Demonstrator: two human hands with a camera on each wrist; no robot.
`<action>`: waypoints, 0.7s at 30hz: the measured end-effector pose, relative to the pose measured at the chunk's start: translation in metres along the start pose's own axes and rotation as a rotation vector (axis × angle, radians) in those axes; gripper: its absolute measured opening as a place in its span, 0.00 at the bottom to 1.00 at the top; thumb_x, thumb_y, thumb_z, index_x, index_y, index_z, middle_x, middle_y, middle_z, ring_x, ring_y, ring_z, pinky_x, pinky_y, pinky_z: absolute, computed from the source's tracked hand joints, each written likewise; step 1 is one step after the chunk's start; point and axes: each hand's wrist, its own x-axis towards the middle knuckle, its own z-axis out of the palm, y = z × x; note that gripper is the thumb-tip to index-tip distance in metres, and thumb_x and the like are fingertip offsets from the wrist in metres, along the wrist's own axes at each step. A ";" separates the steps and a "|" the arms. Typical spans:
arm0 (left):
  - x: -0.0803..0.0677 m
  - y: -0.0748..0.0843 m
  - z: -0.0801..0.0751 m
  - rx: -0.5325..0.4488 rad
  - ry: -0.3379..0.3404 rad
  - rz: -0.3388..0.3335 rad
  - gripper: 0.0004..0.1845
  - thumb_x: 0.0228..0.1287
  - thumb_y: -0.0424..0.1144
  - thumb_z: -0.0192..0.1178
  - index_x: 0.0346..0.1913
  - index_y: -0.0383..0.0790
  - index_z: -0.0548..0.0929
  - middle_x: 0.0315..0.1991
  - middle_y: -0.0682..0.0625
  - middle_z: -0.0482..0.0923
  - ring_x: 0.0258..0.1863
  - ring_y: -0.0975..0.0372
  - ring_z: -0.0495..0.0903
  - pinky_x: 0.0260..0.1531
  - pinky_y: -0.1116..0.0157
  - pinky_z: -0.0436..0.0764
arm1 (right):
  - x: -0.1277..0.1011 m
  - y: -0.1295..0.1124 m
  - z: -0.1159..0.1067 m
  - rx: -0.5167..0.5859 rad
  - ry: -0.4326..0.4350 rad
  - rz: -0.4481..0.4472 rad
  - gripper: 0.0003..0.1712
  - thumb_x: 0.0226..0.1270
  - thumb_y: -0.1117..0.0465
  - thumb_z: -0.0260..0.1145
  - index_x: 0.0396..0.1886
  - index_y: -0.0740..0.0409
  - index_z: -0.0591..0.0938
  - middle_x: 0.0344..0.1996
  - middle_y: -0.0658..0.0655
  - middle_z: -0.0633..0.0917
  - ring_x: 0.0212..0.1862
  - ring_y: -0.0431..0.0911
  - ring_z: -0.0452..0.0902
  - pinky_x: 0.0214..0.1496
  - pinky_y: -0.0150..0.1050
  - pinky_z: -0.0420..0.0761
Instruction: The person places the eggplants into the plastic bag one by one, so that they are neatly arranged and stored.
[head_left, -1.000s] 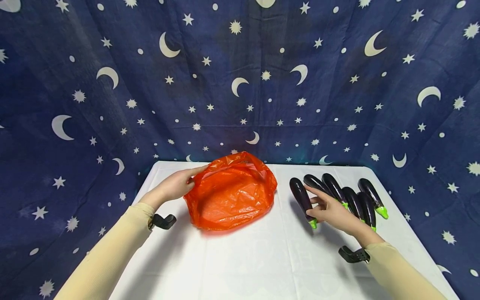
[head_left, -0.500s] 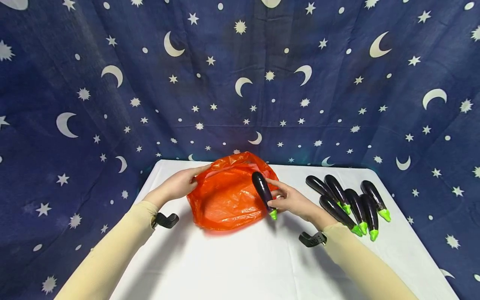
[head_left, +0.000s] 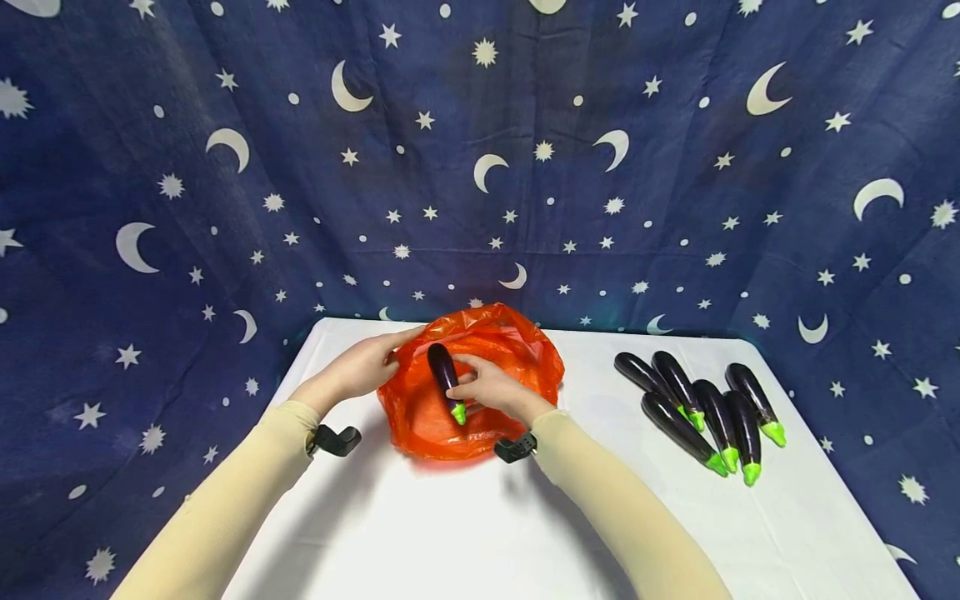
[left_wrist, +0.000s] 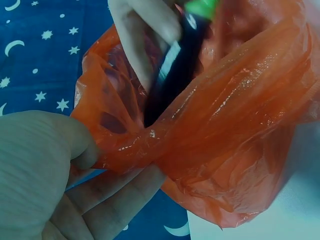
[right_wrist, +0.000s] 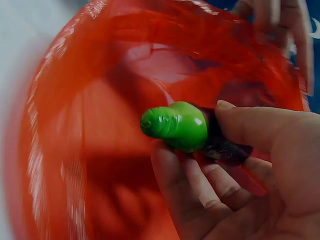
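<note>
A red plastic bag (head_left: 517,417) stands with its mouth open on the white table. My left hand (head_left: 362,367) pinches the bag's left rim between thumb and fingers, as the left wrist view also shows. In my right hand (head_left: 495,390) is a dark purple eggplant (head_left: 444,375), held between thumb and fingers over the bag's mouth. Its green stem end (right_wrist: 175,125) points toward the camera in the right wrist view. In the left wrist view the eggplant's lower tip goes behind the near bag rim (left_wrist: 220,105).
Several more eggplants (head_left: 678,429) lie in a loose group on the right of the white table (head_left: 420,533). A dark blue cloth (head_left: 450,167) with moons and stars hangs behind the table and along its sides.
My right hand has carried the eggplant leftward from beside the group to over the bag's mouth. My left hand keeps its hold on the rim.
</note>
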 end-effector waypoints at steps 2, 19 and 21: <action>-0.001 0.000 0.000 0.007 0.000 0.003 0.39 0.65 0.24 0.52 0.79 0.50 0.67 0.63 0.45 0.79 0.42 0.53 0.76 0.47 0.56 0.74 | 0.010 -0.001 0.012 0.004 0.000 0.010 0.45 0.66 0.65 0.72 0.80 0.55 0.62 0.48 0.61 0.85 0.44 0.52 0.85 0.50 0.50 0.84; -0.004 -0.006 0.000 0.018 0.011 0.015 0.38 0.65 0.24 0.50 0.79 0.49 0.66 0.66 0.44 0.77 0.46 0.52 0.77 0.54 0.52 0.76 | 0.045 0.010 0.057 0.061 0.041 0.028 0.43 0.66 0.69 0.70 0.78 0.63 0.63 0.45 0.61 0.86 0.42 0.56 0.86 0.44 0.50 0.86; -0.005 -0.006 0.001 0.014 0.012 0.014 0.38 0.65 0.24 0.49 0.79 0.49 0.66 0.66 0.43 0.76 0.47 0.52 0.77 0.54 0.51 0.76 | 0.046 0.010 0.059 0.048 0.037 0.024 0.42 0.66 0.69 0.71 0.78 0.63 0.64 0.46 0.61 0.86 0.42 0.55 0.86 0.44 0.49 0.86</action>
